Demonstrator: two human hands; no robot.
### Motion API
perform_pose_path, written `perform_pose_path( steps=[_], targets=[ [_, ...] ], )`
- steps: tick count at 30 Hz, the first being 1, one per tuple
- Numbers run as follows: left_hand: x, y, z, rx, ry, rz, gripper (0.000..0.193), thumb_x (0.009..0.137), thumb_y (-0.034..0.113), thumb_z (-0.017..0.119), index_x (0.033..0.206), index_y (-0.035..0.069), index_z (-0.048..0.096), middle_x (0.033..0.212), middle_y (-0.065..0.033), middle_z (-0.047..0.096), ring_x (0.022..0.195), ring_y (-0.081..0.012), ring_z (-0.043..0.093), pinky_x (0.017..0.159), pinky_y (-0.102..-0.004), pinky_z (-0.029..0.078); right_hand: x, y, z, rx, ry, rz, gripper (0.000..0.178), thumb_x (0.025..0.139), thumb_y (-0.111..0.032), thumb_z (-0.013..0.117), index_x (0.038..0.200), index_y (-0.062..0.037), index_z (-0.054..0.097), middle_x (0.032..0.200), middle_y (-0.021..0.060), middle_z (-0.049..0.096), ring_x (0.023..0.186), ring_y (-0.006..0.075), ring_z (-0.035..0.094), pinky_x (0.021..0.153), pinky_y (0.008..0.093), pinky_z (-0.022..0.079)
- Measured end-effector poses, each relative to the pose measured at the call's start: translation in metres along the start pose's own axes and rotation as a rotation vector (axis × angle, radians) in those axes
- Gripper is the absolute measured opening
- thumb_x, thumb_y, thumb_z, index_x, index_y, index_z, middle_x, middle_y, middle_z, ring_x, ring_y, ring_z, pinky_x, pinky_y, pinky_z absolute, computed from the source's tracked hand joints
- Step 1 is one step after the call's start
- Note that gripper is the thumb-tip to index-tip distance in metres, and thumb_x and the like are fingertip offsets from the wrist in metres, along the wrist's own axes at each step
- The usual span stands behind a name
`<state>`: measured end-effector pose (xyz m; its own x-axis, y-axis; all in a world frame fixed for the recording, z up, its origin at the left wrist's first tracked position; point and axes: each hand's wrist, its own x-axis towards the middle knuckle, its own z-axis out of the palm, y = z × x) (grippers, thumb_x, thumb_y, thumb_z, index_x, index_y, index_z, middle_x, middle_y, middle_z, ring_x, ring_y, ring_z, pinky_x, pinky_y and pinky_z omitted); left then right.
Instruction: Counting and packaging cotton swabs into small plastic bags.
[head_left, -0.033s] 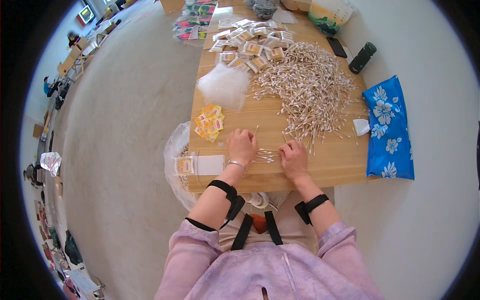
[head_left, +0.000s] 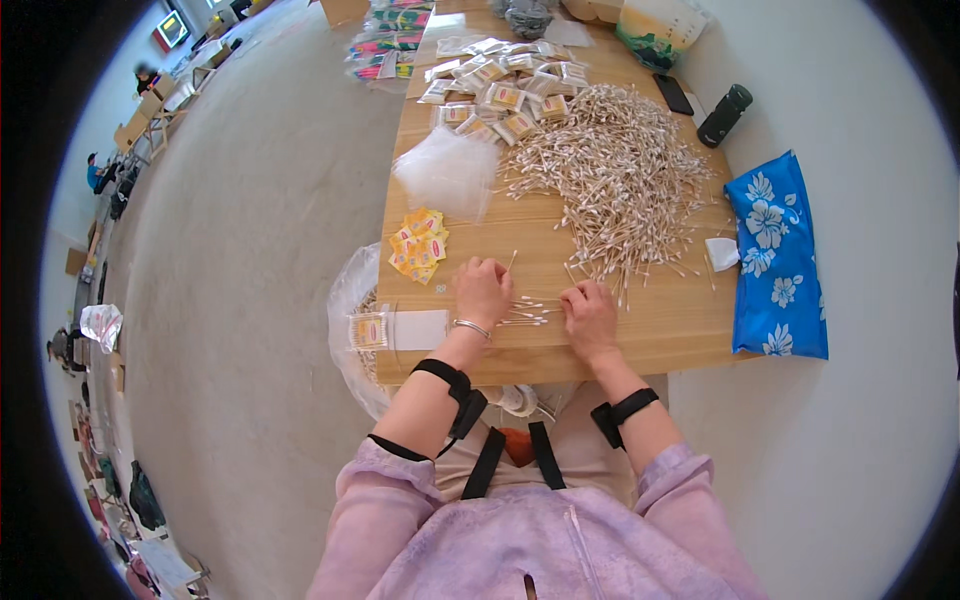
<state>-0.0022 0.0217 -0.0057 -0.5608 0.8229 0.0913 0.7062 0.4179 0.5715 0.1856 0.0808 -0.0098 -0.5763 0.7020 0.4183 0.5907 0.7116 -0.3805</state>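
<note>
My left hand (head_left: 484, 292) rests at the near side of the wooden table with its fingers curled. A single cotton swab (head_left: 513, 261) stands out at its fingertips and appears pinched there. Opposite it, my right hand (head_left: 591, 312) has its fingertips drawn together; whatever they grip, if anything, is too small to make out. Several loose cotton swabs (head_left: 527, 318) lie side by side between the two hands. Just beyond my right hand begins a big heap of cotton swabs (head_left: 625, 170).
Left of my hands lie yellow-orange printed cards (head_left: 420, 245), clear plastic bags (head_left: 447, 170) and a part-filled swab packet (head_left: 369, 330) on the table (head_left: 540, 355). Filled packets (head_left: 505, 97) are piled farther back. A blue floral tissue pack (head_left: 778, 260), black bottle (head_left: 725, 116) and phone (head_left: 673, 95) sit right.
My right hand has shifted very slightly right, and my left hand very slightly left. The other things look the same.
</note>
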Motion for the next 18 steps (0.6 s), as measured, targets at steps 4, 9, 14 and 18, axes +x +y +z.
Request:
perform_pose_path(
  steps=[4, 9, 14, 18],
  targets=[
    [-0.006, -0.026, -0.006, -0.081, -0.043, 0.166, 0.013, 0.076, 0.020, 0.069, 0.080, 0.009, 0.066, 0.091, -0.0104, 0.059, 0.095, -0.0292, 0.053, 0.081, -0.0409, 0.042, -0.003, 0.013, -0.004, -0.058, 0.016, 0.051, 0.008, 0.076, -0.014, 0.067, 0.083, -0.0134, 0.065, 0.091, 0.0027, 0.056, 0.094, 0.0242, 0.051, 0.082, 0.0382, 0.042],
    [-0.045, -0.012, -0.023, -0.272, 0.020, 0.397, 0.026, 0.074, 0.012, 0.070, 0.097, 0.003, 0.064, 0.101, -0.0127, 0.061, 0.106, -0.0314, 0.051, 0.097, -0.0414, 0.040, -0.003, 0.014, -0.025, 0.007, -0.024, 0.023, 0.012, 0.075, -0.015, 0.069, 0.086, -0.0130, 0.065, 0.094, 0.0033, 0.057, 0.095, 0.0246, 0.051, 0.085, 0.0386, 0.041],
    [-0.057, -0.014, -0.017, -0.264, 0.048, 0.408, 0.029, 0.074, 0.010, 0.070, 0.101, 0.002, 0.063, 0.104, -0.0122, 0.061, 0.107, -0.0311, 0.052, 0.104, -0.0439, 0.036, -0.004, 0.018, -0.029, 0.042, -0.063, -0.043, 0.012, 0.074, -0.014, 0.070, 0.085, -0.0126, 0.066, 0.093, 0.0027, 0.057, 0.095, 0.0246, 0.051, 0.084, 0.0385, 0.041],
    [-0.057, -0.021, -0.012, -0.295, 0.050, 0.400, 0.018, 0.077, 0.008, 0.068, 0.095, 0.004, 0.066, 0.098, -0.0093, 0.063, 0.099, -0.0290, 0.057, 0.103, -0.0457, 0.038, -0.003, 0.026, -0.019, 0.028, -0.040, 0.074, 0.007, 0.073, -0.014, 0.070, 0.080, -0.0122, 0.067, 0.089, 0.0015, 0.058, 0.095, 0.0250, 0.051, 0.083, 0.0390, 0.041]
  ],
)
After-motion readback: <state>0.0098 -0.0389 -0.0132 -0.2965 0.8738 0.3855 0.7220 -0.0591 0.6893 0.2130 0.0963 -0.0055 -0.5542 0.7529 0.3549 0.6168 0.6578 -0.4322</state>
